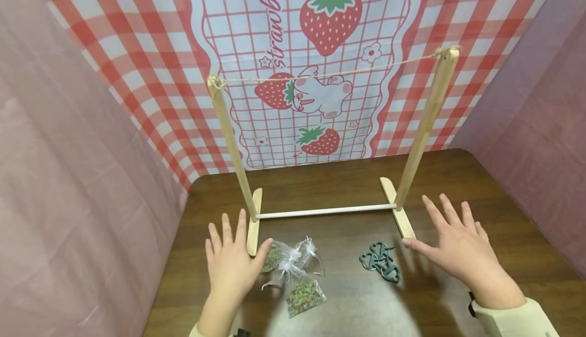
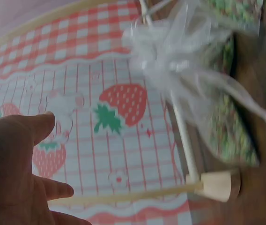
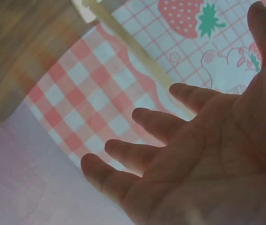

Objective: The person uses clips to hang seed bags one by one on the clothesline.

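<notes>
My left hand (image 1: 232,263) hovers flat, fingers spread, thumb just beside the mesh bags (image 1: 293,273) on the table (image 1: 503,215) (nothing gripped). My right hand (image 1: 458,250) is spread too, near the green clips (image 1: 381,262).

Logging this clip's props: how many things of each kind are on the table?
Wooden rack with string: 1
Mesh bags of green filling: 2, as far as the overlap shows
Green clips: a tangled pile, count unclear, taken as 1 pile
Hands: 2, left hand and right hand, both flat with fingers spread
Total: 6
</notes>
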Available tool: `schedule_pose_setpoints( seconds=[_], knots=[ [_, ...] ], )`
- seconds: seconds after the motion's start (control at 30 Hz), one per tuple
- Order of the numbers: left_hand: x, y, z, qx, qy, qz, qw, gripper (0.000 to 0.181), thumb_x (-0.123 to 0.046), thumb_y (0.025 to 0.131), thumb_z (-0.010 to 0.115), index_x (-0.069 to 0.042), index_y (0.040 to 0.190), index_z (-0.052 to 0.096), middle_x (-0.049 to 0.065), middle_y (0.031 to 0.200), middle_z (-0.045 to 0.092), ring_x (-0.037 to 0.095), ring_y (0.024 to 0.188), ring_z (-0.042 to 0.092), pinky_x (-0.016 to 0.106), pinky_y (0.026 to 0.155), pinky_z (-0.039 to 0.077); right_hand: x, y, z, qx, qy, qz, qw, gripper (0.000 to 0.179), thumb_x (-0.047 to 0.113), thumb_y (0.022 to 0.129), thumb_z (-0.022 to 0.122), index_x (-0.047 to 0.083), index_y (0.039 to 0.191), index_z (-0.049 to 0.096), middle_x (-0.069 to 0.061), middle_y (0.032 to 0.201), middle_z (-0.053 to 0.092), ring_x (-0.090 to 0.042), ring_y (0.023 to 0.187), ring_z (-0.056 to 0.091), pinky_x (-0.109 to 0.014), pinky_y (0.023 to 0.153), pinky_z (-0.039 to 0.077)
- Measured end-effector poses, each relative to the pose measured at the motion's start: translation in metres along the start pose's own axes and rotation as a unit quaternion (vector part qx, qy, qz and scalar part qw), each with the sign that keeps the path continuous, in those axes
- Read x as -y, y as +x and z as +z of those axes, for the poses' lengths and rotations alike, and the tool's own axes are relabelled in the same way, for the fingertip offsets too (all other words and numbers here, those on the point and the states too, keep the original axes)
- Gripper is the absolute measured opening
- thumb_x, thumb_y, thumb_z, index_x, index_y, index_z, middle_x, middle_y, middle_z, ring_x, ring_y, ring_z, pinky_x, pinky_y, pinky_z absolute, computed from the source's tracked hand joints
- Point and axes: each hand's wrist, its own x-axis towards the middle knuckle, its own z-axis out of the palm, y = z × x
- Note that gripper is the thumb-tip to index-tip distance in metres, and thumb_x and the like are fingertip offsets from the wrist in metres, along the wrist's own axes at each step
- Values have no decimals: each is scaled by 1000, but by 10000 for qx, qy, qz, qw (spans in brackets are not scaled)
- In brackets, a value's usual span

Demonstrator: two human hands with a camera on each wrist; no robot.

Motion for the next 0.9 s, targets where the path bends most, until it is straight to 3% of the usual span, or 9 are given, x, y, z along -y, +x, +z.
schedule_pose_setpoints(
  seconds=[0.3, 0.5, 0.7, 0.8, 0.9],
  knots=[
    [-43, -6, 24, -321, -160, 914, 9952, 85, -66, 97, 52, -11, 159, 35, 20, 162, 27, 53, 144, 21, 66, 112, 23, 16, -3, 24, -92, 47, -533, 9985, 110, 73, 78, 73, 12, 159, 32, -34, 157, 23, -63, 138, 18, -83, 90, 29],
    [-79, -10, 36, -80, -545, 1640, 9849, 77, -57, 99, 56, -7, 155, 41, 19, 159, 34, 49, 144, 27, 62, 113, 26, 26, 1, 49, -97, 143, -1110, 9937, 95, 53, 74, 87, 4, 147, 51, -37, 142, 43, -58, 123, 41, -73, 85, 43],
    [-108, -21, 56, 32, -437, 2469, 9680, 69, -52, 101, 54, -6, 153, 45, 17, 159, 34, 41, 146, 28, 54, 114, 28, 30, 1, 76, 102, 261, -1372, 9901, 79, 39, 68, 94, 0, 129, 65, -26, 118, 61, -46, 106, 56, -64, 82, 50],
    [-116, -29, 71, 111, -242, 2938, 9555, 67, -50, 101, 57, -7, 151, 47, 17, 159, 36, 38, 146, 30, 50, 114, 30, 30, 3, 87, 178, 233, -1433, 9892, 69, 33, 67, 95, 0, 122, 69, -15, 106, 62, -36, 96, 59, -56, 81, 52],
    [-119, -31, 84, 231, -47, 3215, 9466, 66, -48, 101, 58, -7, 152, 46, 17, 159, 37, 35, 146, 31, 48, 115, 28, 31, 5, 93, 305, 207, -1424, 9891, 62, 30, 69, 95, -1, 117, 71, -10, 100, 60, -29, 89, 58, -51, 78, 53]
  ],
)
